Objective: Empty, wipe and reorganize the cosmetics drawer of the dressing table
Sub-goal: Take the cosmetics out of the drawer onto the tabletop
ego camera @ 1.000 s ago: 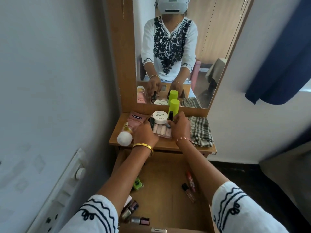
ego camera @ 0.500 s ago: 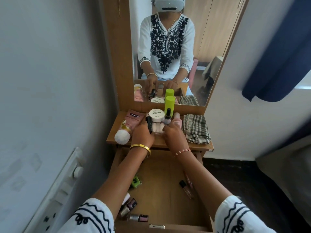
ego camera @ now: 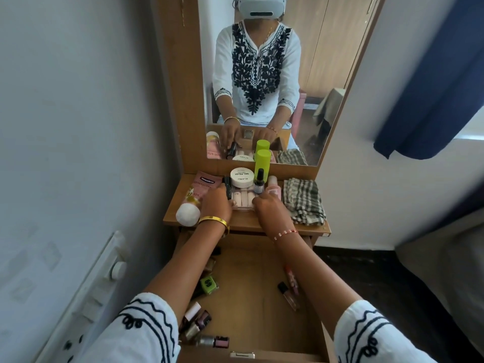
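1. Cosmetics drawer (ego camera: 251, 307) stands pulled out below the bench (ego camera: 243, 224), wooden and stiff; I judge it slides easily by the metal pull (ego camera: 242, 354) at its front edge.
2. Along the drawer's left edge lie one green nail polish (ego camera: 208, 284) and about four small bottles (ego camera: 195, 322) heaped at the front left corner; the arm hides more, so the count is unsure. They look light, glassy, apt to roll or chip, so take each by its cap.
3. Near the drawer's right edge lie two slim tubes (ego camera: 289, 292), light and slippery.
4. On the bench, from the left edge: one pink lotion tube (ego camera: 197, 195), soft and squeezable; one black stick (ego camera: 227, 187); one clear flat case (ego camera: 242, 199); one white nail polish jar (ego camera: 242, 177); one dark dropper bottle (ego camera: 258, 180); one lime green bottle (ego camera: 262, 163); one pink bottle (ego camera: 273, 188); one checked cloth (ego camera: 303, 201), limp, at the right edge.
5. The left hand (ego camera: 216, 205) curls at the case's left side and the right hand (ego camera: 271, 209) curls at its right; both appear to be grasping the case, which looks rigid and smooth, best held by its two sides.
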A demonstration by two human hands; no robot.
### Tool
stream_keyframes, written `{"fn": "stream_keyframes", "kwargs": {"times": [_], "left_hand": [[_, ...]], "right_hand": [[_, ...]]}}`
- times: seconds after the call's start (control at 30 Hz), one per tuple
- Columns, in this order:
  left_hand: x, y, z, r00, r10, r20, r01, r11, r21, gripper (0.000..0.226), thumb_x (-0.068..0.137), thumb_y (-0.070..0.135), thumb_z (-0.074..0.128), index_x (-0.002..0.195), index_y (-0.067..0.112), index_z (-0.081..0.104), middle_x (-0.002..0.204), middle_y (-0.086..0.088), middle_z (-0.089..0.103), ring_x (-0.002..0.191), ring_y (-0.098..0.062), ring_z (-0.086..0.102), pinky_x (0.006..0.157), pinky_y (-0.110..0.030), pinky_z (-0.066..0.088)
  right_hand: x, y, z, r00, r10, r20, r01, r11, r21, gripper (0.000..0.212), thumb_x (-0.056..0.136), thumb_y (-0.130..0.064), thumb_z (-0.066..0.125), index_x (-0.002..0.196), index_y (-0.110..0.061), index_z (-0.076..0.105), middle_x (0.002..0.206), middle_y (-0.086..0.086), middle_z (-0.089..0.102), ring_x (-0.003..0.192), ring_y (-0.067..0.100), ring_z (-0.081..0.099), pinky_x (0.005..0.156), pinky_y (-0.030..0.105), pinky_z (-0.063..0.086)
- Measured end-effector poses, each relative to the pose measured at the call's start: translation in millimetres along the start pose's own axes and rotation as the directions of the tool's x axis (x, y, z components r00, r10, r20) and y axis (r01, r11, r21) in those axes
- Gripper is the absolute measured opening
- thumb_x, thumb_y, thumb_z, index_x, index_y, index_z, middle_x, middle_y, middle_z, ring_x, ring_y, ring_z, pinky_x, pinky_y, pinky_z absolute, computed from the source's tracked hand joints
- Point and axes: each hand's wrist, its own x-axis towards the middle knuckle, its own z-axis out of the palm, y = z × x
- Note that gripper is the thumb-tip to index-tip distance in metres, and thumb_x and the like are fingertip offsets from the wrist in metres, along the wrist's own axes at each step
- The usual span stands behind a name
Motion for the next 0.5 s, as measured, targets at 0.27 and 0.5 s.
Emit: {"fn": "stream_keyframes", "kwargs": {"times": [0.27,0.5], "left_hand": [[-2,-1,2,0.999,0.027,-0.024,-0.027,1.000,-0.007,0.051,0.087,0.019,0.060,0.131,0.001,0.042,0.134,-0.018,0.050,0.125,-0.032,0.045,0.104,-0.039,0.037],[-13,-3,-1,0.995,0.037,-0.091,-0.050,0.988,-0.149,0.049,0.092,0.014,0.050,0.138,0.002,0.036,0.142,-0.015,0.043,0.133,-0.028,0.038,0.110,-0.035,0.032]], "right_hand": [[-2,-2,-5,1.000,0.006,0.015,-0.006,1.000,0.003,0.022,0.086,0.006,0.045,0.100,0.002,0.062,0.109,0.020,0.059,0.108,0.033,0.052,0.090,0.041,0.048],[-16,-7,1,0.991,-0.005,-0.132,0.009,0.999,0.031,0.012,0.083,0.002,0.059,0.092,0.000,0.066,0.100,0.017,0.064,0.099,0.034,0.060,0.078,0.044,0.055]]}}
